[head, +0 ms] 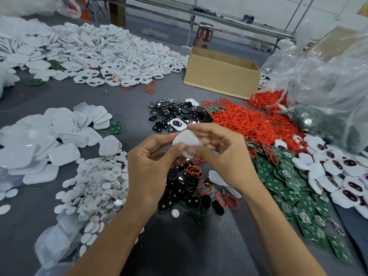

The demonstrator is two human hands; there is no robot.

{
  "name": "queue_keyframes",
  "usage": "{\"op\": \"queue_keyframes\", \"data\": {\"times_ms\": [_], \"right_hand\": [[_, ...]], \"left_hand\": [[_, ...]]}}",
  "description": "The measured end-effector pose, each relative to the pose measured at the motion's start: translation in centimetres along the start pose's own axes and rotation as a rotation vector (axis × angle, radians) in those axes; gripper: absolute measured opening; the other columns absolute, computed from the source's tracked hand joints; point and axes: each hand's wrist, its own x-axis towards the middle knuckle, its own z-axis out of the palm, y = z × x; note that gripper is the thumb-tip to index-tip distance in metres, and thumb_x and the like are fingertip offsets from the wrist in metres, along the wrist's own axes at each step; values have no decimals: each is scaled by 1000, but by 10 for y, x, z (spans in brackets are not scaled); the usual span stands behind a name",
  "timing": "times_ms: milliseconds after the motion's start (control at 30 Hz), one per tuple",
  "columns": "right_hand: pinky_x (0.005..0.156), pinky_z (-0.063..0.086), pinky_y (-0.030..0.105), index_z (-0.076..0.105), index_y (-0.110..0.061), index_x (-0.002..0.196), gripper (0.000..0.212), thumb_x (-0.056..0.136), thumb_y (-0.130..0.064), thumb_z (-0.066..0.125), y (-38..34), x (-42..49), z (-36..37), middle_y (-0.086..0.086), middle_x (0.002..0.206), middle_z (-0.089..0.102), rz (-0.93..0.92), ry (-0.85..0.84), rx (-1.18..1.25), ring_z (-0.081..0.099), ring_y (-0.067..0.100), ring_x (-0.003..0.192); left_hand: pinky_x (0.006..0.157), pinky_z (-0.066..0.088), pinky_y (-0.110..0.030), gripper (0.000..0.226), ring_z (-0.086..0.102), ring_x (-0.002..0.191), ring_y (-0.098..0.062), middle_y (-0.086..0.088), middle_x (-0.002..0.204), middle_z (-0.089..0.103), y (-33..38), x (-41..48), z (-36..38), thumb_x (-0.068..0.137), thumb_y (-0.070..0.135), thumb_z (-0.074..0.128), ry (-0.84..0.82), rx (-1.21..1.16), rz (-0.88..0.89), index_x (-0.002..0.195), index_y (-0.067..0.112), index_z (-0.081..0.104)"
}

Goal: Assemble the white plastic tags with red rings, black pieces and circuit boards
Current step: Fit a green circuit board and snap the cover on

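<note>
Now left hand point(151, 164) & right hand point(225, 154) both pinch one white tag point(187, 141) w/ curled fingers, held above mid tabletop point(127, 100) over the black pieces point(185, 186), w/ red rings point(249, 124) & circuit boards point(282, 176) lying twd the right edge.
</note>
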Motion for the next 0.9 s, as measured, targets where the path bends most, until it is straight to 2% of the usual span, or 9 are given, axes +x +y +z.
{"op": "queue_keyframes", "data": {"times_ms": [100, 200, 300, 400, 467, 600, 667, 800, 900], "right_hand": [[68, 53, 26, 67, -23, 105, 46, 67, -4, 84, 0, -1, 2, -2, 99, 71, -33, 52, -103, 67, 13, 74], [69, 53, 25, 67, -17, 106, 44, 66, -12, 86, -1, -3, 4, -8, 96, 67, -182, 78, -343, 62, 14, 73], [70, 50, 23, 69, -8, 104, 36, 71, -13, 84, -1, -2, 6, 0, 95, 66, -351, 112, -509, 61, 14, 79], [71, 50, 22, 71, -3, 104, 36, 70, -10, 83, -1, -2, 5, 6, 94, 68, -411, 127, -588, 63, 17, 79], [71, 51, 23, 72, -3, 104, 35, 70, -9, 82, 0, -2, 3, 6, 90, 70, -419, 131, -605, 63, 18, 75], [70, 53, 37, 72, -5, 107, 35, 75, -17, 80, -1, -2, -1, 5, 85, 71, -366, 87, -555, 65, 21, 75], [68, 54, 40, 72, -7, 109, 35, 77, -21, 77, -2, -2, -2, 3, 85, 72, -341, 58, -511, 65, 21, 74], [68, 53, 28, 71, -13, 112, 34, 79, -19, 76, -1, -3, -4, -2, 85, 72, -347, 8, -443, 64, 14, 74], [76, 53, 26, 71, -12, 112, 37, 76, -15, 79, 0, -2, -6, -3, 96, 72, -395, 25, -451, 66, 13, 85]], "left_hand": [[66, 60, -30, 14, 75, 82, -26, -8, 93, 77, 1, -1, 1, 73, 20, 77, 14, -101, -55, 87, 17, 73], [64, 59, -27, 17, 75, 80, -24, -9, 92, 76, 1, -2, 1, 73, 20, 76, 22, -103, -73, 86, 12, 68], [63, 59, -26, 21, 75, 80, -23, -9, 92, 76, 3, -1, 1, 72, 19, 77, 22, -105, -83, 87, 9, 67], [62, 59, -24, 22, 75, 79, -20, -8, 91, 76, 4, -2, 1, 70, 21, 77, 23, -92, -87, 86, 10, 67], [63, 58, -24, 22, 75, 78, -20, -7, 92, 76, 4, -1, 1, 70, 21, 78, 13, -92, -83, 87, 11, 68], [67, 58, -24, 32, 74, 83, -19, -6, 98, 76, 8, 1, -2, 68, 23, 82, -71, -171, -102, 99, 19, 75], [69, 57, -22, 40, 73, 82, -16, -4, 97, 76, 10, 2, -2, 65, 26, 85, -124, -209, -139, 103, 26, 77], [72, 56, -22, 43, 72, 80, -14, -2, 94, 76, 10, 4, -5, 63, 25, 85, -180, -218, -172, 106, 28, 76], [77, 57, -26, 48, 72, 86, -19, -6, 99, 75, 10, 4, -5, 63, 27, 90, -203, -207, -154, 109, 27, 75]]}}
